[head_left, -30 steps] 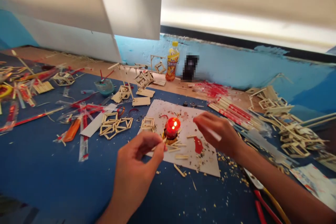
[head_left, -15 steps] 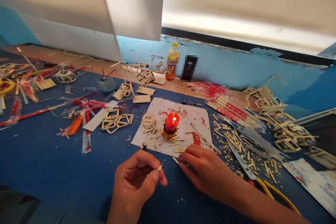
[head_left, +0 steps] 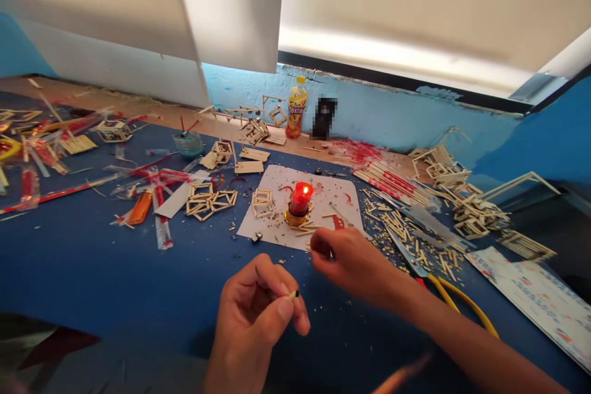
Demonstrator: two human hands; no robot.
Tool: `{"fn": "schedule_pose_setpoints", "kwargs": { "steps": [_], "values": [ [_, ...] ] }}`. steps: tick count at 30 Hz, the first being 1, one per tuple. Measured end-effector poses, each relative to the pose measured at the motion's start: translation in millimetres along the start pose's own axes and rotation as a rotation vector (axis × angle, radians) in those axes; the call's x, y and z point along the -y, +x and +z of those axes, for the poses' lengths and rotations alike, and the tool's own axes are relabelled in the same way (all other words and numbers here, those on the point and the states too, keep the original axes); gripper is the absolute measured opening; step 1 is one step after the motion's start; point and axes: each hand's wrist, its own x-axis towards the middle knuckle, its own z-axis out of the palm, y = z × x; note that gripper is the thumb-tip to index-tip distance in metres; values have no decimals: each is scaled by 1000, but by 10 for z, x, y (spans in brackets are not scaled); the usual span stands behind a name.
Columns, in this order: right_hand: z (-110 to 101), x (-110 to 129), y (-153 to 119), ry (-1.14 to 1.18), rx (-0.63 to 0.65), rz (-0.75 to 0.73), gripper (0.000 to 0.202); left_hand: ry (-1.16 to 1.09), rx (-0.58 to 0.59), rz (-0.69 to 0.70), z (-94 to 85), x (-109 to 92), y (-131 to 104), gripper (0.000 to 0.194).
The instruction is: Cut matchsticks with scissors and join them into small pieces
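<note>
My left hand (head_left: 261, 320) is closed, with a short wooden stick (head_left: 293, 295) pinched between thumb and forefinger; the stick's tip is black. My right hand (head_left: 348, 261) reaches to the front edge of a white paper sheet (head_left: 281, 236), its fingers curled together beside short sticks. Whatever its fingertips pinch is hidden. On the sheet a red candle (head_left: 301, 197) burns in a gold holder (head_left: 295, 217). Left of the candle stands a small frame of sticks (head_left: 263, 202). Several short sticks (head_left: 305, 229) lie just in front of the holder.
Yellow-handled scissors (head_left: 438, 289) lie beside cut stick pieces (head_left: 401, 228) on the right. Stick frames (head_left: 210, 202), plastic wrappers (head_left: 161, 197) and a glass bowl (head_left: 188, 144) occupy the left. A drink bottle (head_left: 296, 109) stands by the wall. Something skin-toned (head_left: 401, 375) blurs at the bottom edge.
My right hand has moved up to the paper's front edge, its fingers more curled. The left hand still pinches its stick and sits slightly farther right. The view has shifted.
</note>
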Motion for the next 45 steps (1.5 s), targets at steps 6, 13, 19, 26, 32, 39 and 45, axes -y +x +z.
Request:
{"fn": "schedule_pose_setpoints", "kwargs": {
  "steps": [6, 13, 19, 26, 32, 39, 45],
  "values": [
    [-124, 333, -496, 500, -330, 6, 11, -16, 51, 20, 166, 62, -58, 12],
    [146, 537, -881, 1005, -520, 3, 7, 22, 20, 53, 308, 164, -169, 8],
    [172, 527, -904, 1049, -511, -6, 10, 99, 51, 108, 336, 213, -161, 10],
    [181, 537, -935, 1072, -508, 25, 10, 151, 34, 164, 379, 223, -173, 17],
    [170, 545, -924, 1062, -510, 27, 12, 157, 42, 147, 392, 190, -186, 15],
    [144, 578, -918, 1020, -544, 58, 14, 175, 76, 210, 363, 229, -156, 18],
    [175, 569, -901, 1013, -562, 40, 20, 204, 83, 245, 361, 240, -150, 26]
  ]
}}
